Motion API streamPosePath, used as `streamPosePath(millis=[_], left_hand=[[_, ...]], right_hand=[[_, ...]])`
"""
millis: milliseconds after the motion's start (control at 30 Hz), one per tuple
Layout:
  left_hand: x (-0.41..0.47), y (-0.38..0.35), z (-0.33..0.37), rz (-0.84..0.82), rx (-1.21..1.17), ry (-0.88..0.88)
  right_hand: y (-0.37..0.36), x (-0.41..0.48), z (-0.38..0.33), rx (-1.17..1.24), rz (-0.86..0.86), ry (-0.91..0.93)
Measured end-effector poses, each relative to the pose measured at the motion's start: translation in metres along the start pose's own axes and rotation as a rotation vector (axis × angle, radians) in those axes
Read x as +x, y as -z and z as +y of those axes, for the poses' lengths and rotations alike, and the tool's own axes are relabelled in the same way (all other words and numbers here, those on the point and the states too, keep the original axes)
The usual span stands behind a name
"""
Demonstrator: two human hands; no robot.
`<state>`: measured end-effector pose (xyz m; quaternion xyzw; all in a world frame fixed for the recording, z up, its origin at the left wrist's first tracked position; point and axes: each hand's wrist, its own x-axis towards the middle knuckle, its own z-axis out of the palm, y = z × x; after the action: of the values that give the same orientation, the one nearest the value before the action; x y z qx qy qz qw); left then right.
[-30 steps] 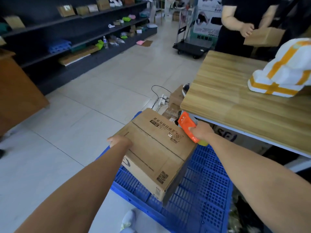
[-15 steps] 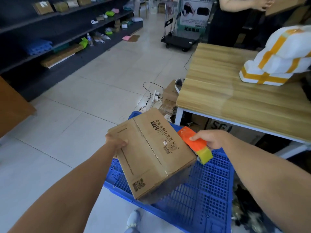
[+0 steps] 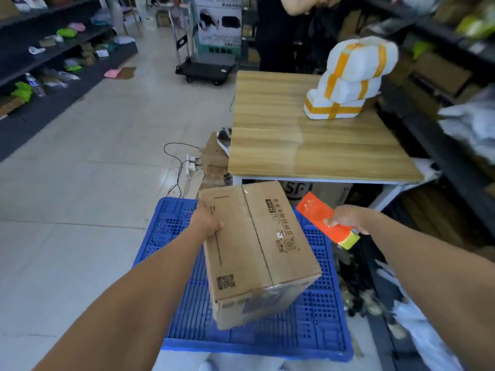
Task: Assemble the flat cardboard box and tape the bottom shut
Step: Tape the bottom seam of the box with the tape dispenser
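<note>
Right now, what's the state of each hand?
Left hand: grips the cardboard box at its side edge.
Right hand: holds the orange tape dispenser.

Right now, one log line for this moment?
left hand: holds cardboard box | right hand: holds tape dispenser | state: assembled, above blue pallet

Table (image 3: 316, 145) blocks ahead; floor (image 3: 80, 183) open left.
</note>
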<state>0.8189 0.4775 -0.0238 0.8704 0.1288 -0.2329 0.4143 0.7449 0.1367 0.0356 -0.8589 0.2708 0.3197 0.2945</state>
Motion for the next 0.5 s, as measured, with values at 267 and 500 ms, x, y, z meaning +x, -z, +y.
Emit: streamPosePath(millis=[267, 500], left_hand=[[0.015, 0.018, 0.006, -0.034, 0.559, 0.012], [-0.028, 0.049, 0.064, -0.480, -0.388, -0.163]], right_hand=[[0.024, -0.032, -0.049, 0.179, -0.175, 0.263], [0.014, -0.034, -0.104, 0.098, -0.475, 0.313]])
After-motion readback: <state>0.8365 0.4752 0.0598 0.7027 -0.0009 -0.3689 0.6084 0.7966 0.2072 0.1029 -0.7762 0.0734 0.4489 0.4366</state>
